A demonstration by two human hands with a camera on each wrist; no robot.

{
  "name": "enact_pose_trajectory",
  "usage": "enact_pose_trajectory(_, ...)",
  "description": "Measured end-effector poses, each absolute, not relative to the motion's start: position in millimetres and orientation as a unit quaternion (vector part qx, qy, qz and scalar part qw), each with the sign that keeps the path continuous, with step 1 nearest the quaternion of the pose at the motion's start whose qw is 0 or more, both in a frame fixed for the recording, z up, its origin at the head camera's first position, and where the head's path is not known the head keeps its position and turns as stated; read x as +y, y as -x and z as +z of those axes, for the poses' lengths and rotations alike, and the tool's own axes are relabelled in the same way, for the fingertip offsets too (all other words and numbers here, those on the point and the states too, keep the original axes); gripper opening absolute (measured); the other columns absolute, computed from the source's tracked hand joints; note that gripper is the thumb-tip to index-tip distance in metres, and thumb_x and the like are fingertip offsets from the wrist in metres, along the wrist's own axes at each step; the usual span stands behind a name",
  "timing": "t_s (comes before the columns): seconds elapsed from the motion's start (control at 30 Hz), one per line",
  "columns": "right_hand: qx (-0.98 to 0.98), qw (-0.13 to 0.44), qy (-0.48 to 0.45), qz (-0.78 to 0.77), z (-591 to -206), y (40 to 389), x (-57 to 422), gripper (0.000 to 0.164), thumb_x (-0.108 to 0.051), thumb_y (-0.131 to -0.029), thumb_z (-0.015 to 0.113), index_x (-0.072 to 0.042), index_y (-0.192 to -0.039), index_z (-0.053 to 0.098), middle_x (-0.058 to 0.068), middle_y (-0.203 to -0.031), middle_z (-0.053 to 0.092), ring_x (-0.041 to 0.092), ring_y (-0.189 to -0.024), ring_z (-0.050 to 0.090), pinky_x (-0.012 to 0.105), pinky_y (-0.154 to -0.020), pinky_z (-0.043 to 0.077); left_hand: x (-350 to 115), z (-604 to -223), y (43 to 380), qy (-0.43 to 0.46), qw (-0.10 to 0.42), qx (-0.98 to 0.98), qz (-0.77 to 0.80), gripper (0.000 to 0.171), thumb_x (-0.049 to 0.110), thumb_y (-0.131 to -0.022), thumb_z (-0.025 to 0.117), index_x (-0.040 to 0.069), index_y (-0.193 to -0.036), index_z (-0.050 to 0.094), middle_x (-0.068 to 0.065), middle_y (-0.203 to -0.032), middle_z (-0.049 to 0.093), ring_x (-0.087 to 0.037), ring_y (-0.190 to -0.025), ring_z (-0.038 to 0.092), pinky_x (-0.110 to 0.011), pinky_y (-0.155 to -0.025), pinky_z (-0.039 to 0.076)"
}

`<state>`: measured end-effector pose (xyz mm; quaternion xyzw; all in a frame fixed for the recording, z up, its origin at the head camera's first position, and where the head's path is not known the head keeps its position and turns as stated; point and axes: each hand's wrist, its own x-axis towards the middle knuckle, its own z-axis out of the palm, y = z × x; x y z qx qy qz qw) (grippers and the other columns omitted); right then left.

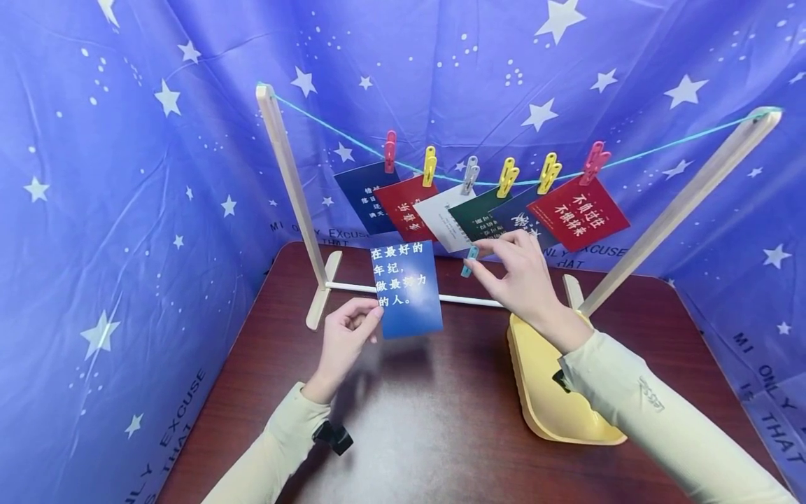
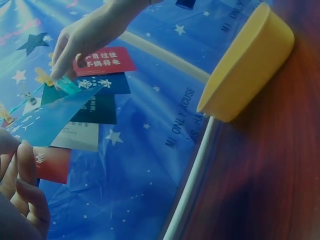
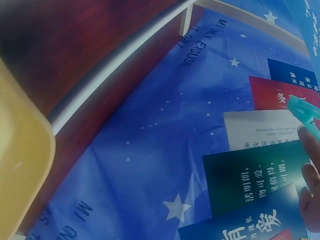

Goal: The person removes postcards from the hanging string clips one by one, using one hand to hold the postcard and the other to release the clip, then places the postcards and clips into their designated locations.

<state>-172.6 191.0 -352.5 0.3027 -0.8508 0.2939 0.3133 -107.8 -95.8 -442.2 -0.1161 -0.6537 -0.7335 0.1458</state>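
My left hand point(image 1: 348, 337) pinches a blue card point(image 1: 409, 315) with white lettering by its left edge, holding it upright above the table. Between thumb and forefinger of my right hand point(image 1: 519, 276) is a teal clothespin point(image 1: 469, 262), a little right of that card. Behind both hands a green string point(image 1: 680, 145) carries several clipped cards, among them a red card point(image 1: 578, 213), a green card point(image 3: 245, 175) and a white card point(image 1: 443, 218). Red, yellow and grey clothespins hold them, such as the yellow clothespin point(image 1: 429, 166) over another red card point(image 1: 409, 208).
The string runs between a left wooden post point(image 1: 292, 182) and a right wooden post point(image 1: 680, 213), joined low down by a white rod point(image 1: 469, 300). A yellow bin point(image 1: 548, 406) stands on the dark table point(image 1: 428, 441) under my right forearm. Star-printed blue cloth point(image 1: 208, 140) surrounds the table.
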Motion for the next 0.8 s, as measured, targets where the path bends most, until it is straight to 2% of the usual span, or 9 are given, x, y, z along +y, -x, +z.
enact_pose_trajectory(0.3, -0.866, 0.294, -0.287, 0.287, -362.0, 166.0, 202.4, 0.034, -0.014, -0.082, 0.087, -0.001, -0.11, 0.076, 0.013, -0.091, 0.064, 0.029, -0.09, 0.05, 0.042, -0.077, 0.037, -90.4, -455.0, 101.6, 0.113, 0.124, -0.656, -0.736, 0.01, -0.008, -0.095, 0.068, -0.013, -0.103, 0.07, 0.01, -0.078, 0.07, -0.007, -0.05, 0.055, -0.019, -0.049, 0.046)
enact_pose_trajectory(0.43, -0.866, 0.296, -0.288, 0.282, -366.1, 162.5, 208.0, 0.033, -0.015, -0.082, 0.087, -0.001, -0.109, 0.076, 0.013, -0.09, 0.064, 0.03, -0.09, 0.051, 0.042, -0.076, 0.036, -88.7, -459.9, 98.3, 0.117, 0.119, -0.656, -0.736, 0.01, -0.008, -0.094, 0.068, -0.013, -0.103, 0.07, 0.01, -0.077, 0.069, -0.006, -0.05, 0.055, -0.02, -0.048, 0.046)
enact_pose_trajectory(0.8, -0.872, 0.295, -0.274, 0.277, -376.5, 156.6, 222.2, 0.033, -0.014, -0.081, 0.088, -0.001, -0.108, 0.076, 0.013, -0.087, 0.067, 0.029, -0.089, 0.052, 0.042, -0.074, 0.036, -80.7, -460.5, 96.8, 0.12, 0.097, -0.652, -0.742, 0.011, -0.007, -0.095, 0.068, -0.014, -0.104, 0.069, 0.005, -0.077, 0.069, -0.006, -0.051, 0.056, -0.015, -0.047, 0.042)
